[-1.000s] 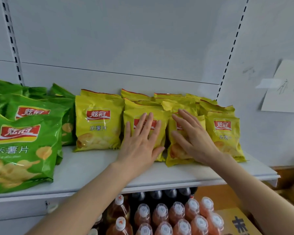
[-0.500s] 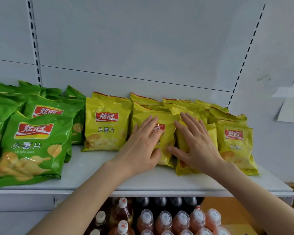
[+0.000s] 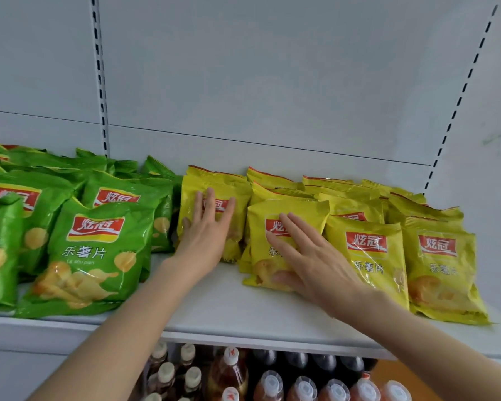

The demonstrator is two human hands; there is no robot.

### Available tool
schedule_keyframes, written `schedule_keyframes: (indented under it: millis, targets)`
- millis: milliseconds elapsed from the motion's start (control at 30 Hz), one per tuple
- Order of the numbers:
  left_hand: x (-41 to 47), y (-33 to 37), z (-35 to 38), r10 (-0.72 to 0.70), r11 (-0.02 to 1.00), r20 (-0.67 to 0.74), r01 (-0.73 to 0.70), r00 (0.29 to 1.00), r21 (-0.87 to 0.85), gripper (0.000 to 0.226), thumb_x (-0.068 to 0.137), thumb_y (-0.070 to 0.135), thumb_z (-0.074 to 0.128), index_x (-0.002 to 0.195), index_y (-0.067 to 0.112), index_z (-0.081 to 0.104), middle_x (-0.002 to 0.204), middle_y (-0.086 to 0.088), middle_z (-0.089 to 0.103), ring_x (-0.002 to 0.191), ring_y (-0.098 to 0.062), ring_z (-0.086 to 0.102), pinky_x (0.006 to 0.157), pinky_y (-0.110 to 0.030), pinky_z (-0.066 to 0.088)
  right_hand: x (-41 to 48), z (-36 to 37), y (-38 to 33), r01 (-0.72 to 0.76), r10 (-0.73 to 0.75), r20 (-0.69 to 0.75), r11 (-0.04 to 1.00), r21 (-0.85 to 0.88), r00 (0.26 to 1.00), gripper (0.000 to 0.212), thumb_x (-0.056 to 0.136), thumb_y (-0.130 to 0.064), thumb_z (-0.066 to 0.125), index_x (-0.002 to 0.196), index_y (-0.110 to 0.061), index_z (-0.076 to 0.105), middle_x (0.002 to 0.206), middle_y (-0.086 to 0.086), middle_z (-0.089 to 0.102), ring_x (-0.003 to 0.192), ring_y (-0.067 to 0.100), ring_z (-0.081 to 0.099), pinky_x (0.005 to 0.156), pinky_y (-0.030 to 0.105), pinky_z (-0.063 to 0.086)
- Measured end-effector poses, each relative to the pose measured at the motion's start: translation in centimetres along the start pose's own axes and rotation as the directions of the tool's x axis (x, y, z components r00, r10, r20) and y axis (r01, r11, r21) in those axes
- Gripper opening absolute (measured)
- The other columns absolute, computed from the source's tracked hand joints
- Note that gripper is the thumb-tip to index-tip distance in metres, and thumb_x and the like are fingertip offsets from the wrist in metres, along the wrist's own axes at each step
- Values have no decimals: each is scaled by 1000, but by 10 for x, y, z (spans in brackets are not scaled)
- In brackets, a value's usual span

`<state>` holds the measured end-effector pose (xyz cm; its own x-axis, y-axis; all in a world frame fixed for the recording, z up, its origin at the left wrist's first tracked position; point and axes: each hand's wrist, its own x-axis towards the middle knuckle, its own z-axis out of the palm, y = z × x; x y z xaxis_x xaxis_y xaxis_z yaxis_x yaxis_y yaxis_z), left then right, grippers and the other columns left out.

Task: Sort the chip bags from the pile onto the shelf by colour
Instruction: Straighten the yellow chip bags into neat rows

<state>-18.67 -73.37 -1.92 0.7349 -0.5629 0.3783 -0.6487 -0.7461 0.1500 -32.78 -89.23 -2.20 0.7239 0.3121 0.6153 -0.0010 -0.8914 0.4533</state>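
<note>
Two hands are on the yellow row, and neither grip is closed. The left hand (image 3: 207, 235) lies flat, fingers straight, on the face of the leftmost yellow bag (image 3: 194, 180), which stands just beside the green bags (image 3: 99, 244). The right hand (image 3: 310, 261) lies flat in the same manner on the second yellow bag (image 3: 301, 209), its thumb near that bag's lower edge.

We note that both bags stand on the shelf (image 3: 220, 302), leaning back on the bags behind them, long axis running up and away from the person. A narrow gap separates the two. The second bag sits further forward than the leftmost, roughly level with the front yellow bags to the right (image 3: 368, 247).

We judge the sorting largely done: green at left, yellow at right, no stray colour in either group that we can see. What remains looks like squaring the row. Each bag lies directly under its own palm, so any push runs straight back toward the rear panel. Risk: the slick film may slide sideways under a flat palm.
</note>
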Motion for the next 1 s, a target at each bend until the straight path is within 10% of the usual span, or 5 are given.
schedule_keyframes:
  millis: [267, 500, 1000]
  targets:
    - [5, -12, -1, 38, 997, -13, -39, 999, -73, 61, 102, 32, 33, 152, 25, -1, 156, -14, -20, 142, -32, -23, 115, -53, 7, 1, 1, -1, -4, 4, 30, 1000, 7, 1000, 66, 67, -41, 77, 123, -10, 59, 129, 22, 54, 120, 39, 52, 91, 50, 45]
    - [2, -9, -1, 0, 998, 25, 2, 1000, -57, 68, 96, 50, 38, 151, 33, 1, 155, -13, -25, 141, -31, -26, 112, -59, 9, 5, 7, -6, -48, 49, 39, 999, -19, 998, 60, 83, -51, 35, 129, -15, 48, 135, 21, 50, 126, 39, 46, 98, 48, 30]
    - [-7, -4, -12, 13, 1000, -28, -13, 1000, -24, 66, 98, 48, 32, 151, 30, -4, 155, -13, -25, 141, -31, -25, 111, -62, 5, 7, -6, -12, -66, 65, 84, 998, 7, 994, 66, 83, -55, 34, 130, -12, 53, 137, 23, 46, 129, 40, 41, 100, 49, 27]
